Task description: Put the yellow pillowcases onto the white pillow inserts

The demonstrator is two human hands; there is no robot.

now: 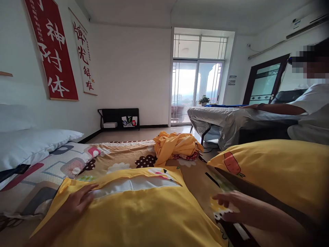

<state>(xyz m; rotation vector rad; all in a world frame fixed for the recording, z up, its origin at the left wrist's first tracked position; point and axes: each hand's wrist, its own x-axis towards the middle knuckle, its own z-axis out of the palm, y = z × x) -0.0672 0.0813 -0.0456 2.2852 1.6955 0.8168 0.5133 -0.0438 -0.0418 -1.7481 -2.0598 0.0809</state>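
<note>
A yellow pillowcase [144,212] lies in front of me with a white pillow [133,183] showing through the long slit near its far edge. My left hand [80,200] rests on the case at the slit's left end, fingers stretched out and slightly blurred. To the right of the pillow, my right hand [235,207] hovers over the bed, fingers bent but apart, with no object visible in its grasp. Under it are a small yellow patch and a black-and-white spotted patch; whether they are one thing I cannot tell. A second yellow pillow [277,175] with a carrot print lies farther right.
Crumpled yellow cloth [177,145] lies on the patterned bed sheet [123,152]. At left are a white pillow [33,144] and a patterned pillow [61,168]. A person [313,106] sits at a covered table [221,115]. A black rack [119,116] stands by the wall.
</note>
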